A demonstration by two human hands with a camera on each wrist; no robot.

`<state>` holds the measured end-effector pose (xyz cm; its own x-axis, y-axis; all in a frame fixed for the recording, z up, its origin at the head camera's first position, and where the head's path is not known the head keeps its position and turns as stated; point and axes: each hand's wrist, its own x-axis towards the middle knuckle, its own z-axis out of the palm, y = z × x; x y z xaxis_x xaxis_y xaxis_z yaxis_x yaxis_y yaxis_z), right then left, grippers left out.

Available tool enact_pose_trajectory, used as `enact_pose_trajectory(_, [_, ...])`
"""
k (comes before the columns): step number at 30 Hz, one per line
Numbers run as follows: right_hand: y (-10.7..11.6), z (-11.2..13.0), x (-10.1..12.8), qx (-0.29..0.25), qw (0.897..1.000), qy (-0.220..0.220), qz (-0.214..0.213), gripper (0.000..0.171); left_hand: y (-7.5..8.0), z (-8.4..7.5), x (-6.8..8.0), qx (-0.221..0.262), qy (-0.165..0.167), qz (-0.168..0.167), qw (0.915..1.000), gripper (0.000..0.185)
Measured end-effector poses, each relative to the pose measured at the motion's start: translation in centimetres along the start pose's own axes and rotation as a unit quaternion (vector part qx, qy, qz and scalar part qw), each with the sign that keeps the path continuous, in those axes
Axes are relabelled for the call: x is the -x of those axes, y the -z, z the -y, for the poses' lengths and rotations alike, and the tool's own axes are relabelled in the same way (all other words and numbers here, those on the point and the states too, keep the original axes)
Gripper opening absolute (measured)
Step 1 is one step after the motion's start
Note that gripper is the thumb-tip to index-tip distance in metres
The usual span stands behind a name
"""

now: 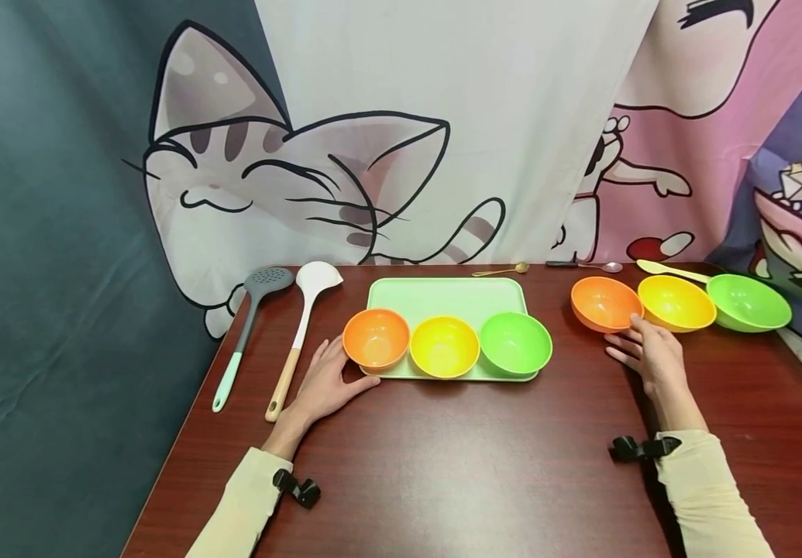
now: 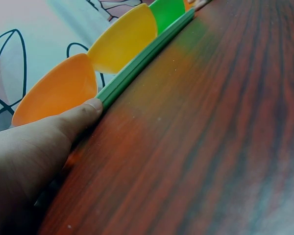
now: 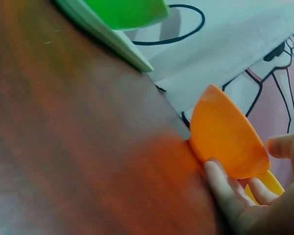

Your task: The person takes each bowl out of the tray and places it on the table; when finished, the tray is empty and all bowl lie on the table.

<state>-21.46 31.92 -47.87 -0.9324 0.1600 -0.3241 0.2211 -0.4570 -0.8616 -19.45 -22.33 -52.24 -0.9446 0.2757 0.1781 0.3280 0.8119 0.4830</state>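
From the head cam we see a dark wood table [image 1: 456, 465] with a pale green tray [image 1: 442, 298] sitting mid-table. It carries three bowls in a row along its near edge: tray orange bowl [image 1: 376, 339], tray yellow bowl [image 1: 444, 346] and tray green bowl [image 1: 515, 342]. Our left hand [image 1: 324, 384] lies flat on the table by the tray's left corner, fingers straight, touching the tray orange bowl without curling round it. Our right hand [image 1: 648, 353] rests on the table, fingers loose, tips at the near rim of the loose orange bowl [image 1: 605, 303]. That bowl sits right of the tray, with a loose yellow bowl [image 1: 676, 302] and a loose green bowl [image 1: 748, 302] in line beside it, close to the table's right edge. A slotted grey spoon [image 1: 246, 333] and a white ladle [image 1: 299, 333] lie left of the tray, near the left edge. Small spoons lie along the far edge. The whole near half of the table is bare wood, so there's plenty of room there.

Left wrist cam: the thumb [image 2: 83, 113] presses against the tray's rim, right under the tray orange bowl. The head view doesn't show that contact.

Right wrist cam: the fingers [image 3: 220, 188] touch the loose orange bowl's underside, slightly bent but not wrapped round it. The bowl looks tipped up off the wood here.
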Motion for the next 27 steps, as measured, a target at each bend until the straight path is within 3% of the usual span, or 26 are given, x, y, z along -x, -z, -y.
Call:
enact_pose_trajectory(7, [0.2,-1.1,0.7,-0.016,0.995,0.053,-0.086,0.03,-0.3,0.0,-0.1,0.001,0.0,0.001,1.0,0.093])
enact_pose_trajectory(14, [-0.9,-2.5,0.9,0.0,0.981,0.113,-0.159,0.021,0.0,0.1,0.1,0.004,0.005,0.002,1.0,0.095])
enact_pose_trajectory(22, [-1.8,-3.1,0.9,0.023,0.974,0.168,-0.153,0.031,-0.1,0.2,0.0,0.001,0.001,-0.002,1.0,0.094])
enact_pose_trajectory(27, [-3.2,-3.9,1.5,0.044,0.97,0.207,-0.121,0.031,-0.1,0.1,-0.1,0.003,0.0,-0.002,1.0,0.094])
